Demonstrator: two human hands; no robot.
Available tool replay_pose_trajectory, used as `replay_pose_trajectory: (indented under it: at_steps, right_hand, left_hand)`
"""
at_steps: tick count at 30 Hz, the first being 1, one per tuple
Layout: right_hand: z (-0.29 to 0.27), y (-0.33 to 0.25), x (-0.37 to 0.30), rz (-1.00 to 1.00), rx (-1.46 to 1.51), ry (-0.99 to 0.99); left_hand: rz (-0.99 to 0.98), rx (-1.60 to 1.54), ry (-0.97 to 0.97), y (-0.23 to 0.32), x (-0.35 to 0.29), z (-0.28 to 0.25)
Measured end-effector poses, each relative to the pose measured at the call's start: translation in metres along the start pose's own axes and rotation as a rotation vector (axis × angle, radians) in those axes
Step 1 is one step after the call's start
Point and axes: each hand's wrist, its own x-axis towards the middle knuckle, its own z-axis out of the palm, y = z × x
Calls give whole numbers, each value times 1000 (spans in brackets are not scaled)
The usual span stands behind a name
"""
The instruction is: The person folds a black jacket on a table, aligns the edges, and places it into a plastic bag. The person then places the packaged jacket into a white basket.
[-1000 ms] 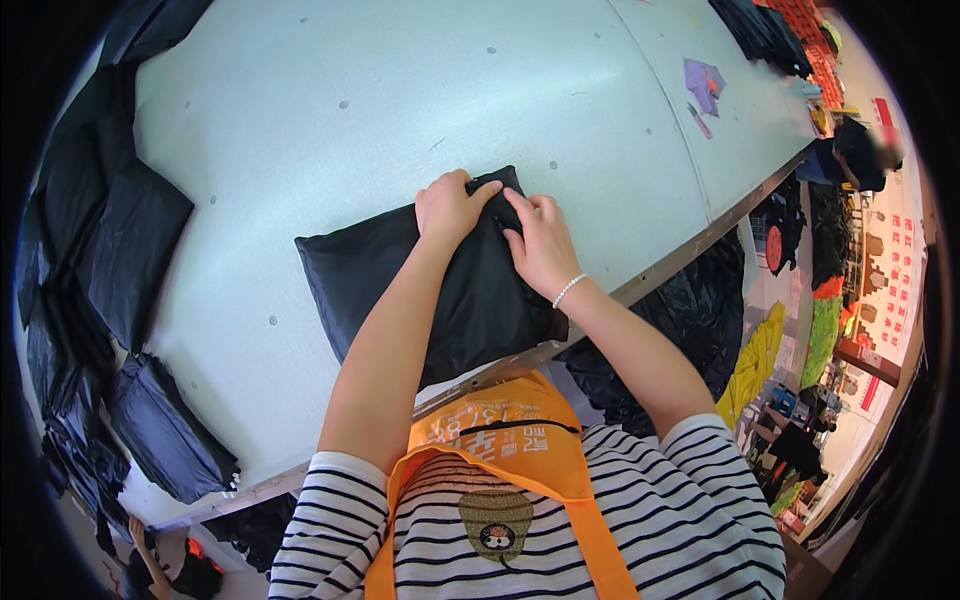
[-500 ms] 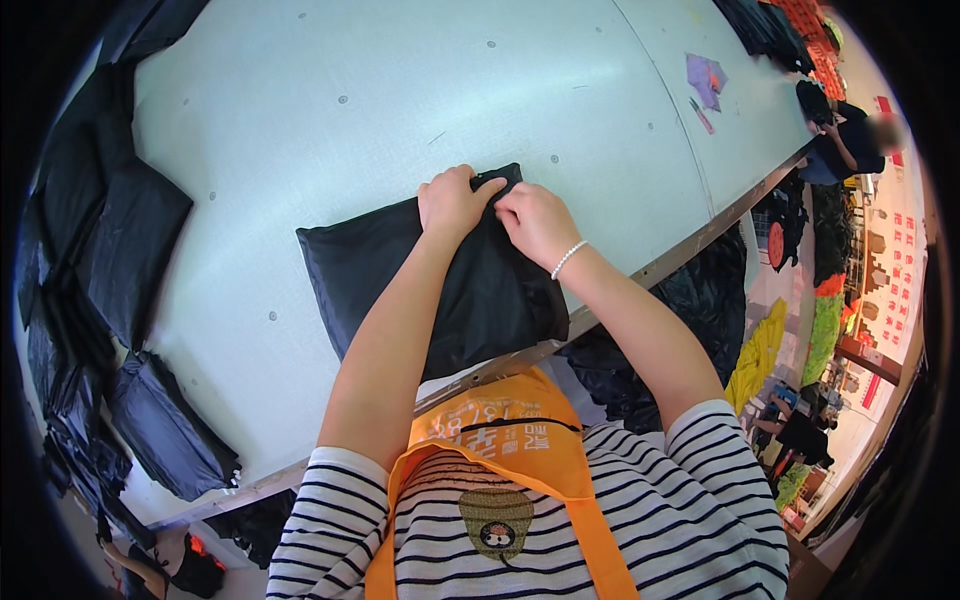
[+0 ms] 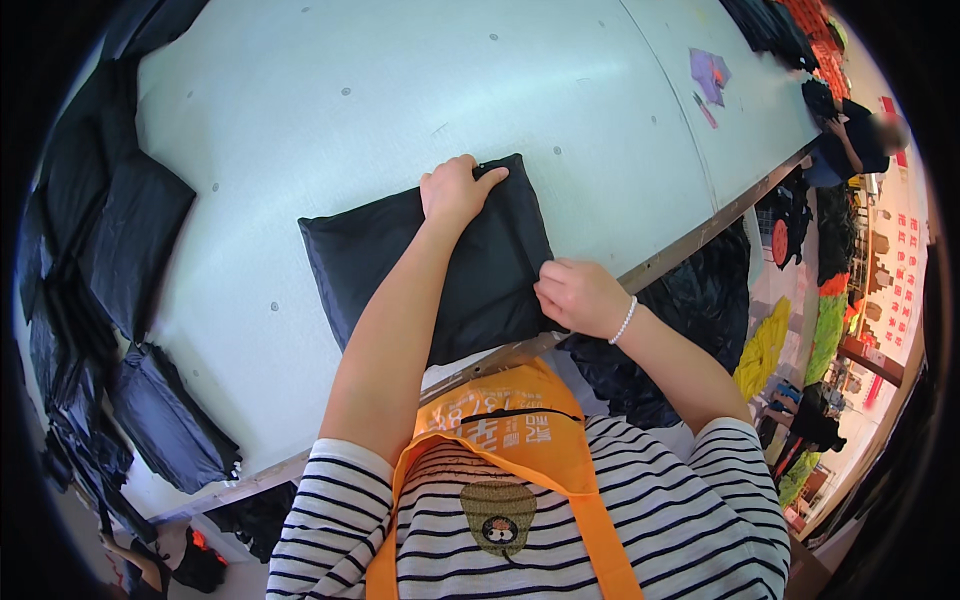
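Left hand (image 3: 455,192) clamped on black pouch (image 3: 495,262) at far edge; right hand (image 3: 583,299) pinching its right edge; even tension best.

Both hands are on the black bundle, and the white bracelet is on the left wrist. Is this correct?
Not entirely: the head view shows the white bracelet on the wrist of the right hand, not the left hand. Both are on the black bundle.
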Motion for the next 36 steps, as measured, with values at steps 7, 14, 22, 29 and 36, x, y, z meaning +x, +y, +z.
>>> replay_pose_trajectory:
  at_steps: [7, 14, 22, 29, 36]
  right_hand:
    - [17, -20, -19, 380, 279, 408]
    - [88, -30, -27, 667, 433, 655]
    - [70, -26, -22, 588, 259, 676]
    - [37, -15, -26, 332, 112, 401]
    - [21, -23, -35, 239, -95, 122]
  left_hand:
    - [25, 13, 93, -6, 4, 6]
    - [151, 344, 366, 5, -21, 7]
    - [154, 352, 133, -2, -43, 0]
    - [119, 352, 110, -3, -41, 1]
    - [97, 352, 91, 2, -44, -1]
